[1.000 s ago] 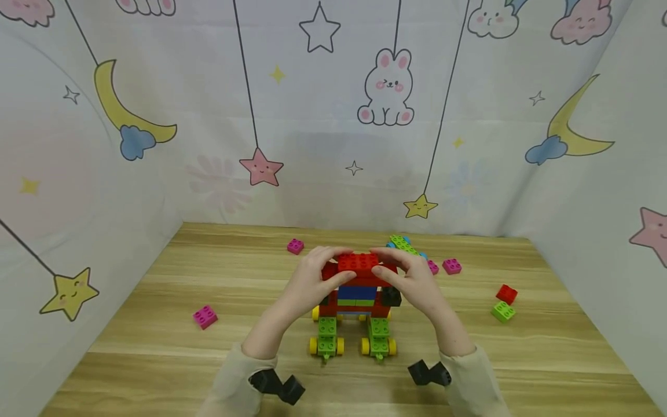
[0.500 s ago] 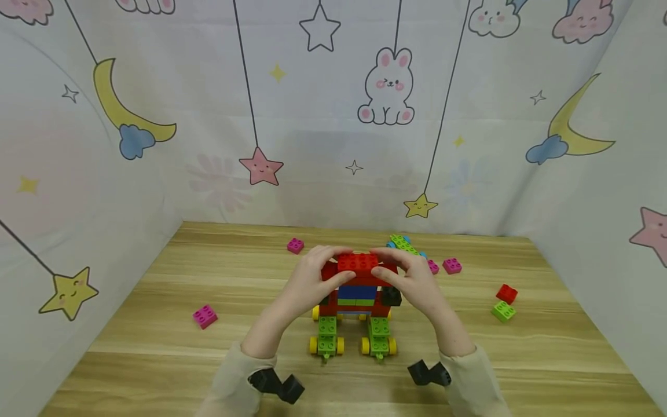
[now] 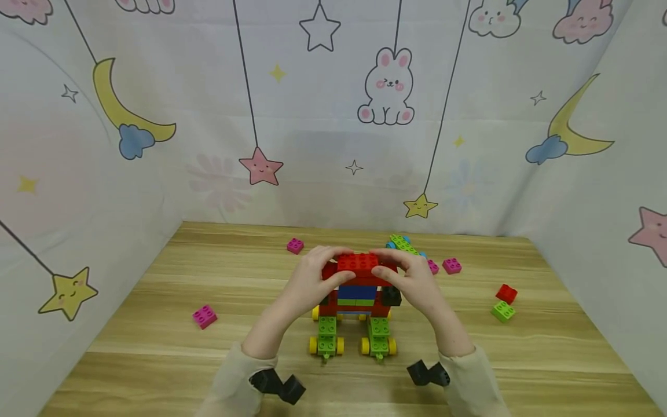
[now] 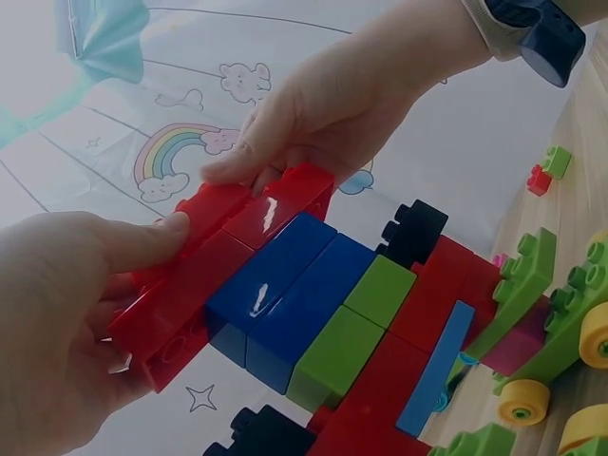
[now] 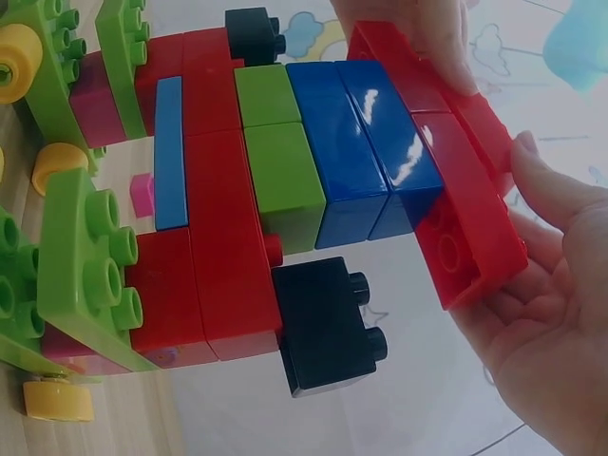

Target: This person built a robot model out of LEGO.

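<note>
A brick figure of stacked toy building blocks stands on the wooden table (image 3: 260,370). At its top is a red brick (image 3: 357,262) on a wider red layer. My left hand (image 3: 311,275) and right hand (image 3: 413,275) grip this red top from both sides, thumbs in front and fingers behind. Below it come blue bricks (image 4: 294,294) and green bricks (image 5: 277,152). Under these lie more red bricks (image 5: 228,247), with a black brick (image 5: 328,323) at either side. Green wheeled bases (image 3: 327,336) with yellow wheels (image 3: 314,346) carry the figure.
Pink bricks (image 3: 205,317) lie at the left and at the back. A green plate (image 3: 403,243) with blue wheels sits behind my right hand. To the right are a loose red brick (image 3: 506,293) and a green brick (image 3: 503,311). A printed cloth (image 3: 333,139) encloses the table.
</note>
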`<action>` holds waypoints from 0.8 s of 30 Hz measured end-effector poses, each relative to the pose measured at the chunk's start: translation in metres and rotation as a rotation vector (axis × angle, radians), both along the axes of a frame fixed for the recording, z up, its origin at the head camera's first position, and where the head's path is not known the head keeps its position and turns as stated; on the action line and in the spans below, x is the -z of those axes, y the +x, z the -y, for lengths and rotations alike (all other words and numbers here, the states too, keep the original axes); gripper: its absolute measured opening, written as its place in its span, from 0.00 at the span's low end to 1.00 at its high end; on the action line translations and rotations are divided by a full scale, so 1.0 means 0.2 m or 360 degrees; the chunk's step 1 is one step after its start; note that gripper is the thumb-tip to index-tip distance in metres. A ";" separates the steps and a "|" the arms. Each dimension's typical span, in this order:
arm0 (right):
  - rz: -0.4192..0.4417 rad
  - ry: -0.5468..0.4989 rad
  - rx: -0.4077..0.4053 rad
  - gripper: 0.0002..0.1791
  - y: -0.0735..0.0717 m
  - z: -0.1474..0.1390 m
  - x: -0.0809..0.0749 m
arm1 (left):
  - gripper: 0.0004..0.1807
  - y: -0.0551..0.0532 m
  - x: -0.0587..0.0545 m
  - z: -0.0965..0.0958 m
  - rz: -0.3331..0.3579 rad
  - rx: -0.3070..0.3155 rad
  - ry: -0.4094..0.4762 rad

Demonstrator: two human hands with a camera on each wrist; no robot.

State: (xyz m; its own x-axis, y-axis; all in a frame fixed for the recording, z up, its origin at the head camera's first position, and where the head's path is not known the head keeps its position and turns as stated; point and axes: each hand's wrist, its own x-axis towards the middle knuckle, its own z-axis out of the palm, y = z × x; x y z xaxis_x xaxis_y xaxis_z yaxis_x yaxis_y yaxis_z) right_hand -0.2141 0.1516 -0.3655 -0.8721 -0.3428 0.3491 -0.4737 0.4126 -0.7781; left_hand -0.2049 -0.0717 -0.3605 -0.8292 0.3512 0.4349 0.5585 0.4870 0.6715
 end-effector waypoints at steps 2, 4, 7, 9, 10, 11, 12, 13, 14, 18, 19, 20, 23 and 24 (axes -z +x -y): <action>-0.0008 0.0002 0.0001 0.18 0.00 0.00 0.00 | 0.21 0.00 0.00 0.00 0.0005 -0.0003 -0.0005; -0.0015 0.0005 0.0003 0.18 0.00 0.00 0.00 | 0.21 0.00 0.00 0.00 0.0009 -0.0007 -0.0006; -0.0017 0.0004 0.0009 0.18 0.00 0.00 0.00 | 0.21 0.00 0.00 0.00 0.0015 -0.0019 -0.0008; -0.0016 0.0006 0.0014 0.18 0.00 0.00 0.00 | 0.21 0.00 0.00 -0.01 0.0009 -0.0020 -0.0005; -0.0017 0.0009 0.0018 0.18 0.00 0.00 0.00 | 0.21 0.00 0.01 -0.01 0.0002 -0.0019 -0.0006; -0.0015 0.0010 0.0020 0.18 0.00 0.00 0.00 | 0.21 -0.01 0.01 -0.01 -0.0005 -0.0018 -0.0005; -0.0015 0.0012 0.0022 0.18 0.00 0.00 0.00 | 0.21 -0.01 0.01 -0.01 -0.0013 -0.0017 -0.0007; -0.0014 0.0015 0.0025 0.18 0.00 -0.01 0.00 | 0.21 -0.01 0.01 -0.01 -0.0015 -0.0016 -0.0007; -0.0015 0.0019 0.0028 0.18 0.00 -0.01 0.00 | 0.21 -0.01 0.01 -0.01 -0.0020 -0.0013 -0.0006; -0.0008 0.0022 0.0025 0.18 0.00 -0.02 0.00 | 0.21 -0.01 0.01 -0.02 -0.0010 -0.0012 -0.0002; -0.0004 0.0020 0.0023 0.19 -0.01 -0.02 0.00 | 0.21 -0.01 0.01 -0.02 -0.0004 -0.0012 0.0003; -0.0002 0.0019 0.0019 0.19 -0.01 -0.02 0.01 | 0.21 -0.01 0.01 -0.02 -0.0004 -0.0012 0.0007; 0.0004 0.0016 0.0014 0.19 -0.01 -0.02 0.01 | 0.21 -0.01 0.01 -0.02 -0.0002 -0.0014 0.0017; 0.0006 0.0016 0.0014 0.19 -0.01 -0.02 0.01 | 0.21 -0.01 0.01 -0.02 -0.0005 -0.0015 0.0018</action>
State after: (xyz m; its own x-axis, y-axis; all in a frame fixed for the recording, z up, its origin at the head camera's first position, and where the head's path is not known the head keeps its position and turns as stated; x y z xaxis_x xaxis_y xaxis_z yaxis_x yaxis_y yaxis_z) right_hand -0.2162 0.1559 -0.3672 -0.8765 -0.3386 0.3423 -0.4670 0.4245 -0.7757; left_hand -0.2069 -0.0679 -0.3629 -0.8310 0.3383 0.4415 0.5560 0.4848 0.6751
